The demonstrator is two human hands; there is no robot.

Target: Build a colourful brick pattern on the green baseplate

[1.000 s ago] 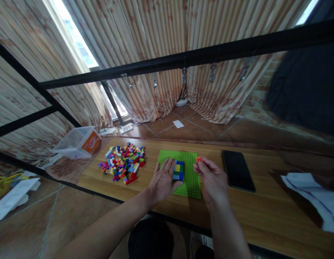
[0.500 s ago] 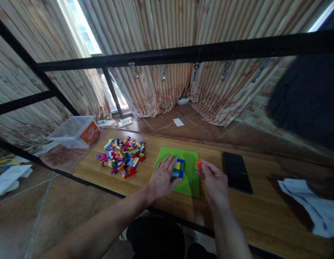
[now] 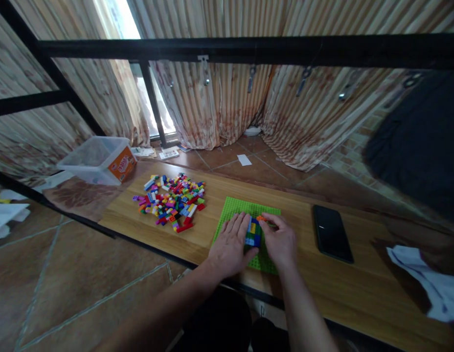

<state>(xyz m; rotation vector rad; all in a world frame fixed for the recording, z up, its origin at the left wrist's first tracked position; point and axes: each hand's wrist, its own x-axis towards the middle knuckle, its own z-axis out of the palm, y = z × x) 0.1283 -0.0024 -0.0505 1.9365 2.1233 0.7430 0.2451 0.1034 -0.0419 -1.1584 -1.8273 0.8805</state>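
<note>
A green baseplate (image 3: 227,208) lies on the wooden board, and on it sits a block of blue, yellow, green and light blue bricks (image 3: 254,233). My left hand (image 3: 230,244) rests flat over the left part of the plate, fingers stretched out, its fingertips and thumb beside the bricks and covering their left side. Pinched in the fingers of my right hand (image 3: 281,239) is a small orange brick (image 3: 261,218), held at the upper right corner of the brick block. Whether it touches the plate I cannot tell.
To the left is a heap of loose mixed bricks (image 3: 171,203). Beyond it stands a clear plastic box (image 3: 95,159) with an orange label. A black phone (image 3: 332,233) lies right of the plate, and a white cloth (image 3: 425,281) further right. A black metal rail (image 3: 227,50) crosses behind.
My right hand has carried the orange brick left, from beside the baseplate to the upper right of the brick block. My left hand stays on the plate. The camera view has shifted slightly.
</note>
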